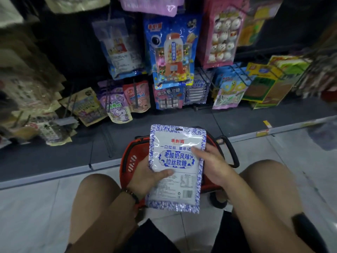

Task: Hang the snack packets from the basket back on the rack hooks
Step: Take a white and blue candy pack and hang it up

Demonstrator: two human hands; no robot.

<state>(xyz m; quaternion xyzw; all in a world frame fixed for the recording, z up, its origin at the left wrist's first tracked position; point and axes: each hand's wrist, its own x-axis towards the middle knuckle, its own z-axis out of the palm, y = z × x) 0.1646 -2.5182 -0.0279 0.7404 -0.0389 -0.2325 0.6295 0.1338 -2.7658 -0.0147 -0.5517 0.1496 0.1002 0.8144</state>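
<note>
A white snack packet point(176, 161) with a blue patterned border and a hang hole at its top is held upright above the red basket point(131, 161). My left hand point(145, 178) grips its left edge, thumb across the front. My right hand point(209, 165) holds the right edge, fingers on the front. The basket sits on the floor between my knees, mostly hidden behind the packet. The rack point(76, 52) ahead carries hanging packets, among them a blue gumball-machine packet point(171, 52) and a pink one point(222, 31).
Lower hooks hold smaller packets point(118, 101), and a bare hook point(107, 141) juts out low at the left of the basket. Yellow-green boxes point(264, 83) stand at the right. A grey shelf base edge point(237, 137) runs across the tiled floor.
</note>
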